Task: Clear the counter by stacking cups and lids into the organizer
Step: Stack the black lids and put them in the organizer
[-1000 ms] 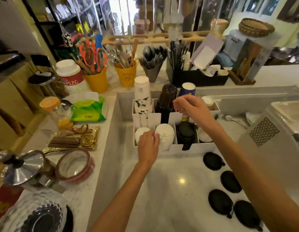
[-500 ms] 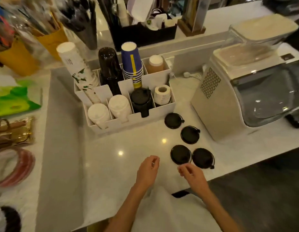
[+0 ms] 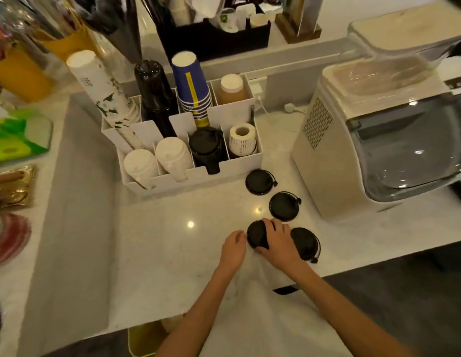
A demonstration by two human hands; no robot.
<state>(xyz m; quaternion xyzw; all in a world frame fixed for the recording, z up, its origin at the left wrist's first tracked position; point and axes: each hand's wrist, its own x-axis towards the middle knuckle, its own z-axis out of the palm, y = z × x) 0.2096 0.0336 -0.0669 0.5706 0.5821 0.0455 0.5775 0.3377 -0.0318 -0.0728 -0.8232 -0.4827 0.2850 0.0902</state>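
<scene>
Several flat black lids lie on the white counter (image 3: 172, 253) in front of the white organizer (image 3: 193, 177). My right hand (image 3: 278, 243) rests over the near-left black lid (image 3: 255, 237), fingers on its far rim and thumb at its near edge. Another lid (image 3: 305, 243) sits just right of that hand, and two more (image 3: 284, 206) (image 3: 259, 181) lie closer to the organizer. My left hand (image 3: 233, 247) hovers beside the held lid, fingers loosely curled and holding nothing. The organizer holds white leaf-print cups (image 3: 105, 99), black cups (image 3: 154, 94), blue cups (image 3: 192, 83), white lids (image 3: 172, 155) and stacked black lids (image 3: 206, 145).
A cream machine with a clear front (image 3: 379, 137) stands to the right of the lids. A paper roll (image 3: 242, 137) fills the organizer's front-right slot. Yellow utensil pots (image 3: 20, 73) and a black caddy (image 3: 214, 39) stand behind. The counter's near edge runs just below my hands.
My hands left the organizer and drew back toward me as the view tilted down. My right hand has since moved forward onto the near-left black lid, and the left hand has closed in beside it.
</scene>
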